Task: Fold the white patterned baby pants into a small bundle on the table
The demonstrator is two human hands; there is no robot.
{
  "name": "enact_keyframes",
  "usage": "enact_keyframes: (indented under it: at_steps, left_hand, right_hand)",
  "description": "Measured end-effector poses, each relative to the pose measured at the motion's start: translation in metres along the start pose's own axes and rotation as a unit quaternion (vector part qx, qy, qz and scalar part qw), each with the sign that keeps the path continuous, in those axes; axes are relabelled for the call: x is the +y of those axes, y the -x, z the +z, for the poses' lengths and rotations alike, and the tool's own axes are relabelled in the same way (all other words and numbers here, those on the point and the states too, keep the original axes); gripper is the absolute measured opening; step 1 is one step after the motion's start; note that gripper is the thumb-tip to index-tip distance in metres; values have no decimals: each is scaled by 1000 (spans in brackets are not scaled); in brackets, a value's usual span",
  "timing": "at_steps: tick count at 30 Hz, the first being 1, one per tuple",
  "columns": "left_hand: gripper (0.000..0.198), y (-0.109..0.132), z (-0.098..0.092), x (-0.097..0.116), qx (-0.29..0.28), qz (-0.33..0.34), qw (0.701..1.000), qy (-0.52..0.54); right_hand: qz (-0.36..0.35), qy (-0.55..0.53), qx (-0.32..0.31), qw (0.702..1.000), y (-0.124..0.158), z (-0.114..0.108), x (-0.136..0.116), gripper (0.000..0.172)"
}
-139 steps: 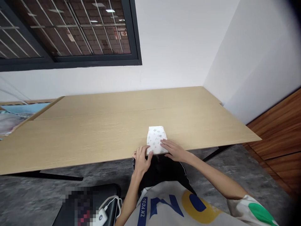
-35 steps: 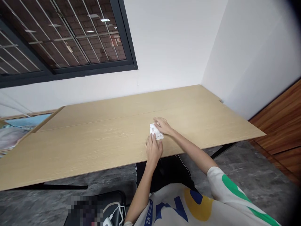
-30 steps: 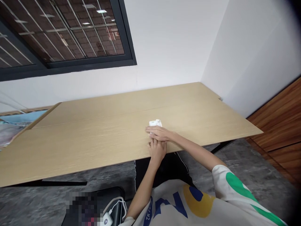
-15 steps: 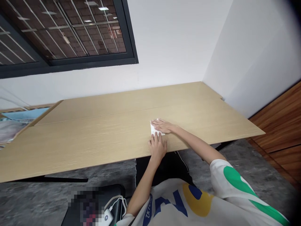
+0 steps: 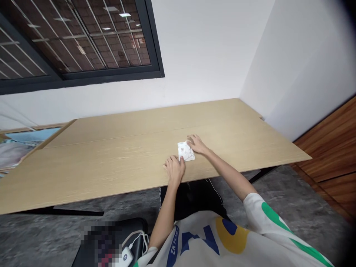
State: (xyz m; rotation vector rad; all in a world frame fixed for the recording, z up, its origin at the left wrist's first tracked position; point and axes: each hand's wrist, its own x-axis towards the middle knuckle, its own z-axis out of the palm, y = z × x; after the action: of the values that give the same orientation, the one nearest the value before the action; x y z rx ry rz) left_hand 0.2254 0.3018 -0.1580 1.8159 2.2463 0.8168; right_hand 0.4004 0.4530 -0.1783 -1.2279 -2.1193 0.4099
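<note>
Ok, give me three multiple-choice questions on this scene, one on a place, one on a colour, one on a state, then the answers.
1. Where does the folded white item lie? A) on the floor B) on the light wood table C) on the black chair
2. What colour is the band on the right sleeve? A) red B) purple C) green
3. What state is the item in? A) crumpled into a ball B) folded flat C) spread wide open

Answers: 1 B, the tabletop is under it, between the right hand and left hand. 2 C, a green band crosses the white sleeve. 3 B, it lies as a small flat packet.
</note>
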Motion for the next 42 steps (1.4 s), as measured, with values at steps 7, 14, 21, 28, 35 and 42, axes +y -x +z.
enact_keyframes:
  at_steps: [7, 14, 21, 28, 35, 42]
  left_hand:
    - [14, -15, -3, 10, -103, 44, 993, 47]
    - [11, 51, -4, 65, -218, 180, 943, 178]
    - [29, 123, -11, 124, -278, 360, 832, 317]
    - [48, 130, -3, 141, -253, 449, 783, 349]
    - [32, 121, -3, 137, -189, 428, 800, 377]
    - [29, 109, -10, 136, -104, 357, 822, 431]
  right_hand:
    - [32, -16, -17, 999, 32, -10, -25, 23]
    - [124, -218, 33, 967, 149, -105, -53, 29]
    - [231, -265, 193, 916, 260, -171, -73, 39]
    - [334, -343, 295, 827, 268, -156, -67, 47]
    - [335, -435, 346, 761, 258, -149, -86, 51]
    - [228, -425, 270, 833, 259, -149, -119, 70]
